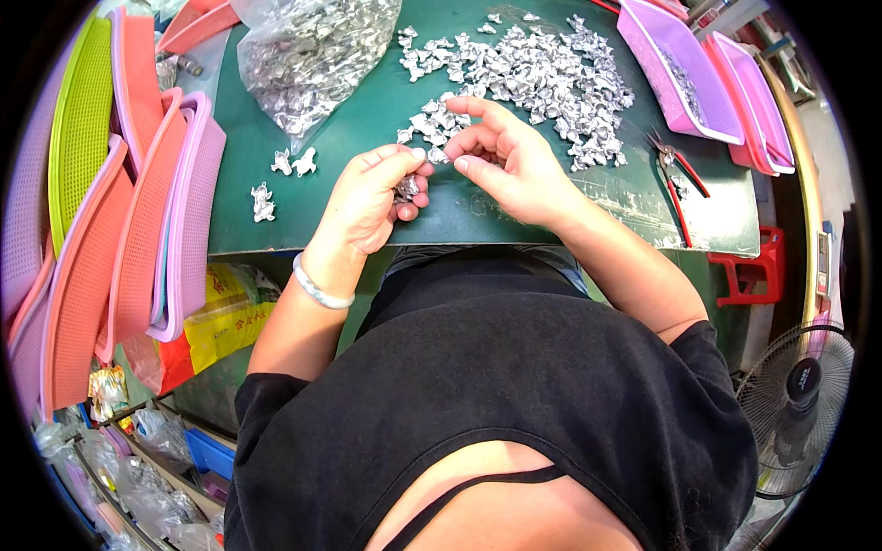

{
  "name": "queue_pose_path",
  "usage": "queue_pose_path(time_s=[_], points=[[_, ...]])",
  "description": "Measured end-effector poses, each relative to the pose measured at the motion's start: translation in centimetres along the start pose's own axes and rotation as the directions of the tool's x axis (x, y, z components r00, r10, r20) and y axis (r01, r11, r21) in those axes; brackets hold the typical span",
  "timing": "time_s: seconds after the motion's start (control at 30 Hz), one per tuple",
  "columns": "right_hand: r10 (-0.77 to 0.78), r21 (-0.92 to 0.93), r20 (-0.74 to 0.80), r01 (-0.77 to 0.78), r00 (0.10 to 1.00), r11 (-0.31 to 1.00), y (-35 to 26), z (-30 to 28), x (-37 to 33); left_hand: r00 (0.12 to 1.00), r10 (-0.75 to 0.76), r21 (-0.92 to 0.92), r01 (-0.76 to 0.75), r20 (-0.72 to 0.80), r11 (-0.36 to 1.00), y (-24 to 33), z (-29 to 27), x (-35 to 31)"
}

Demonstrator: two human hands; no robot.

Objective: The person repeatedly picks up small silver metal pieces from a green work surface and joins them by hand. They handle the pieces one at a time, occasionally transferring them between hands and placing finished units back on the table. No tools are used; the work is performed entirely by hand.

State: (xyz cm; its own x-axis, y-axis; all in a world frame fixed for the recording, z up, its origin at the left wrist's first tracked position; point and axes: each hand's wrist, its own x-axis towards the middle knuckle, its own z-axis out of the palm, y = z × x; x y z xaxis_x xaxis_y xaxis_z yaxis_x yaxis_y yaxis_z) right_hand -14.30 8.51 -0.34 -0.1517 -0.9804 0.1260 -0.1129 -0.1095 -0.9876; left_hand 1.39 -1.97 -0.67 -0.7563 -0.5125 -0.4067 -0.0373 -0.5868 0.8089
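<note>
Single head-worn fisheye view, close above, steeply down over black shirt [514,367] and green tabletop [303,202].

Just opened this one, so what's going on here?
A person sits at a green table, the left hand curled around small silver-coloured pieces; how many is hidden. The right hand holds its fingers apart, close to the near edge of a spread-out pile of similar pieces. Three loose figures lie off to the left, below a clear bag full of more. Red-handled pliers lie on the right.
</note>
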Motion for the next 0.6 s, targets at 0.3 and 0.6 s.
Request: queue_pose_path(time_s=[0.3,0.6], points=[[-0.064,-0.13,-0.046,0.058,0.997,0.99,0.5,-0.4,0.3,0.995,0.093,0.026,-0.093,0.02,0.995,-0.4,0.0,0.0],[-0.174,-0.665,-0.083,0.076,0.981,0.743,1.2,-1.0,1.3,0.991,0.107,-0.2,-0.088,0.086,0.976,0.0,-0.9,0.2]])
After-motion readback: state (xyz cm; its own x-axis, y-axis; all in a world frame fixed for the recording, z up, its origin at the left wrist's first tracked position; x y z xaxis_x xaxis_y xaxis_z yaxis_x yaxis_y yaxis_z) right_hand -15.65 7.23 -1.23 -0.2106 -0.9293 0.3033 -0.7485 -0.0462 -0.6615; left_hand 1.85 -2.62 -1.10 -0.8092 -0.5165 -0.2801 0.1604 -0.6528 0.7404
